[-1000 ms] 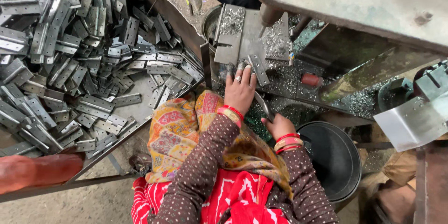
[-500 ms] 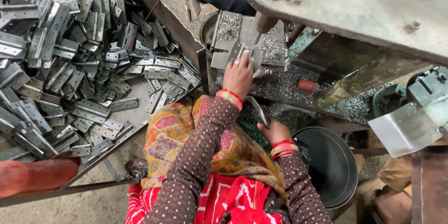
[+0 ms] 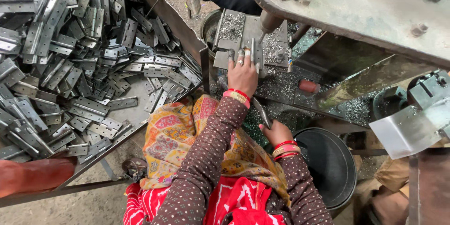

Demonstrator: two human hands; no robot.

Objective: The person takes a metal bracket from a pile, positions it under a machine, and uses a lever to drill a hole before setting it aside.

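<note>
Beside grey steel press block (image 3: 251, 37): left hand (image 3: 242, 76) pressing narrow grey metal strip (image 3: 252, 50) flat with fingers (image 3: 240, 57) spread; right hand (image 3: 277, 132), below block, gripping slim metal tool (image 3: 262, 112), fingers closed.

I can't see whether my left hand (image 3: 242, 74) grips the metal strip (image 3: 252, 52) on the press bed (image 3: 251, 42); my fingertips cover it. Beside the press bed, my right hand (image 3: 277, 132) hides its palm, and the frame crops the hinge pile (image 3: 75, 56).
</note>
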